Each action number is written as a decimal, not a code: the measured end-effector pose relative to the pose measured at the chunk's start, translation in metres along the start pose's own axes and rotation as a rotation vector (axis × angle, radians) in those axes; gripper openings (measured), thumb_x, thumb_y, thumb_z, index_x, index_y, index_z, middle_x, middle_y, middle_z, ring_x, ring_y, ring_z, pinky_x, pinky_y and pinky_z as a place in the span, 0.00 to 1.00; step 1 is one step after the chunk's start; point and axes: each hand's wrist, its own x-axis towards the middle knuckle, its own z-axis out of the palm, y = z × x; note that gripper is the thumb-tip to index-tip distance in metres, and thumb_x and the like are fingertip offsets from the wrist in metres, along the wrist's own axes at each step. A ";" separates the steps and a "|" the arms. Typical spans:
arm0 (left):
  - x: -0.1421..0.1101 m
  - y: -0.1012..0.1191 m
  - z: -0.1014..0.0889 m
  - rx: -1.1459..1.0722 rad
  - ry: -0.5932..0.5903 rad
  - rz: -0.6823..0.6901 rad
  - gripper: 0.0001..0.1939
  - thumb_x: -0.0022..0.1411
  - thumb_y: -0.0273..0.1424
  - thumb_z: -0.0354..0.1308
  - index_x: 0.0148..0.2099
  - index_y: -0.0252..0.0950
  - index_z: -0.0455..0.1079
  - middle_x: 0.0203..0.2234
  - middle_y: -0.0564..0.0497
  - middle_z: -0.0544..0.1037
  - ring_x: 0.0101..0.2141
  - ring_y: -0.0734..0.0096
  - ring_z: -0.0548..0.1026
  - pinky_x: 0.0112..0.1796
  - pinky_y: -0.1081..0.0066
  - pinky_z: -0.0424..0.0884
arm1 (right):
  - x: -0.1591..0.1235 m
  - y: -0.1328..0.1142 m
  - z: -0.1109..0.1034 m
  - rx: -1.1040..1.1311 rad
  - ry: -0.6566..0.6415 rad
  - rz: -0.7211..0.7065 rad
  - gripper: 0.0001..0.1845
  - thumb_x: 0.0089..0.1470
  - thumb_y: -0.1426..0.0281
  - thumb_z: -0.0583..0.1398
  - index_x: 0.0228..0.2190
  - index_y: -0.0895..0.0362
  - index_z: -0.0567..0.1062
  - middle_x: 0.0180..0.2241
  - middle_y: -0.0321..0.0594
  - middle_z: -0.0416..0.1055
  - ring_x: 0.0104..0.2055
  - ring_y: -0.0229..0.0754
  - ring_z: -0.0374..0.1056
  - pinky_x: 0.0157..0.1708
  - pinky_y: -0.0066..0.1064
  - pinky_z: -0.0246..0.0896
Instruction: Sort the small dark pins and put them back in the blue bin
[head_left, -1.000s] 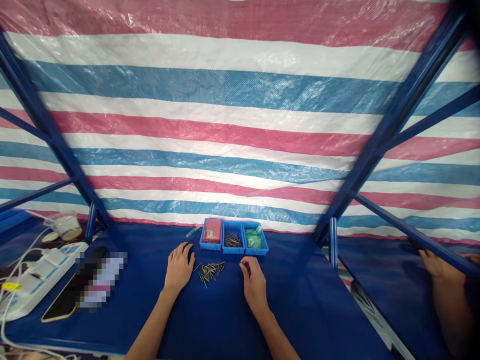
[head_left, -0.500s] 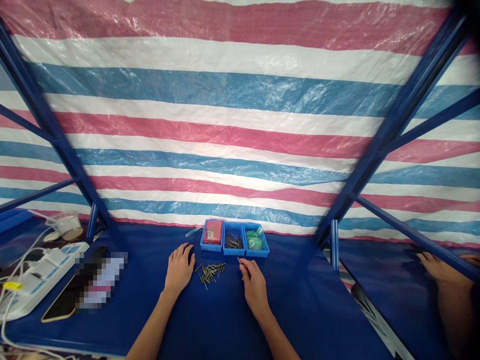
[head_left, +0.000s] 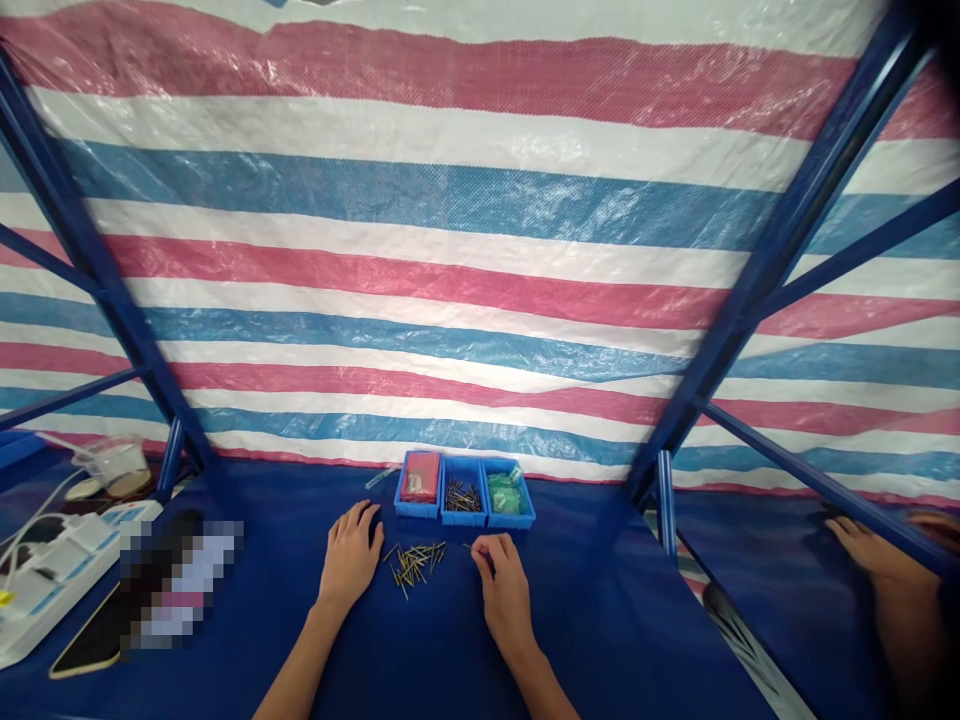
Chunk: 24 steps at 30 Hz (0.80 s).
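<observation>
- Right hand (head_left: 506, 595): thumb and forefinger press together around one slim, light-coloured piece (head_left: 468, 546), probably metal; only its tip shows, pointing left toward the pile, and the rest is hidden.
- Left hand (head_left: 350, 550): palm down, fingers slightly bent and a little spread, thumb apart; no held thing shows, though the underside of the palm is hidden.
- Loose pile of thin, brass-coloured metal pieces (head_left: 416, 565): on the dark blue tabletop (head_left: 420, 665) between the hands, nearer the left, its long axes running in mixed directions.
- Just beyond the pile, three blue plastic boxes side by side: the left box (head_left: 417, 510) bears a red packet (head_left: 420, 475), the middle box (head_left: 463, 519) dark, slender pieces (head_left: 462, 496), the right box (head_left: 511, 521) green packets (head_left: 506, 493).
</observation>
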 end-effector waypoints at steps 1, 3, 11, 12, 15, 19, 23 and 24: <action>0.000 0.000 0.000 0.005 0.003 -0.006 0.19 0.75 0.35 0.47 0.61 0.38 0.72 0.60 0.42 0.74 0.60 0.53 0.72 0.60 0.51 0.66 | 0.000 0.002 0.001 -0.008 0.005 -0.002 0.13 0.71 0.61 0.53 0.37 0.48 0.75 0.40 0.39 0.73 0.41 0.47 0.73 0.42 0.35 0.70; 0.000 0.001 -0.001 0.010 0.002 -0.008 0.19 0.75 0.34 0.47 0.60 0.39 0.73 0.60 0.42 0.74 0.60 0.54 0.72 0.59 0.52 0.67 | -0.001 0.005 0.002 -0.013 0.026 -0.002 0.14 0.71 0.60 0.52 0.43 0.48 0.76 0.41 0.40 0.74 0.42 0.47 0.73 0.44 0.35 0.70; -0.001 -0.001 0.002 0.024 -0.004 -0.006 0.20 0.76 0.35 0.45 0.61 0.40 0.72 0.60 0.43 0.74 0.59 0.55 0.72 0.59 0.52 0.66 | 0.000 0.006 0.002 -0.032 0.042 -0.007 0.18 0.74 0.57 0.49 0.42 0.48 0.77 0.43 0.41 0.74 0.44 0.47 0.74 0.46 0.36 0.72; -0.001 -0.001 0.003 0.024 0.000 -0.007 0.20 0.76 0.35 0.45 0.61 0.40 0.72 0.60 0.43 0.75 0.59 0.56 0.72 0.60 0.53 0.66 | 0.000 0.005 0.002 -0.038 0.043 -0.007 0.18 0.73 0.57 0.49 0.42 0.48 0.76 0.43 0.41 0.74 0.44 0.47 0.73 0.45 0.36 0.72; -0.002 -0.003 0.007 0.019 0.010 -0.008 0.20 0.75 0.36 0.45 0.61 0.41 0.72 0.60 0.44 0.75 0.60 0.56 0.72 0.60 0.53 0.66 | 0.000 0.004 0.001 -0.060 0.048 -0.026 0.16 0.72 0.57 0.51 0.41 0.48 0.76 0.43 0.42 0.73 0.45 0.48 0.72 0.44 0.36 0.72; -0.002 -0.006 0.010 0.015 0.028 -0.013 0.20 0.75 0.36 0.46 0.61 0.42 0.73 0.60 0.45 0.75 0.59 0.56 0.72 0.60 0.54 0.66 | 0.000 0.003 0.001 -0.092 0.029 -0.064 0.13 0.72 0.59 0.52 0.39 0.47 0.75 0.41 0.41 0.72 0.42 0.47 0.72 0.41 0.34 0.71; -0.001 -0.007 0.010 -0.002 0.018 -0.021 0.20 0.75 0.36 0.46 0.61 0.42 0.73 0.60 0.45 0.75 0.59 0.55 0.72 0.60 0.52 0.66 | 0.001 0.004 0.001 -0.086 0.023 -0.077 0.14 0.72 0.60 0.52 0.38 0.48 0.75 0.39 0.39 0.72 0.40 0.45 0.72 0.39 0.31 0.71; -0.001 -0.007 0.009 -0.009 0.011 -0.024 0.20 0.74 0.36 0.46 0.61 0.42 0.73 0.60 0.44 0.75 0.59 0.55 0.72 0.60 0.52 0.66 | 0.001 0.004 0.001 -0.075 0.019 -0.077 0.14 0.72 0.60 0.52 0.37 0.48 0.74 0.38 0.39 0.73 0.39 0.45 0.72 0.39 0.30 0.70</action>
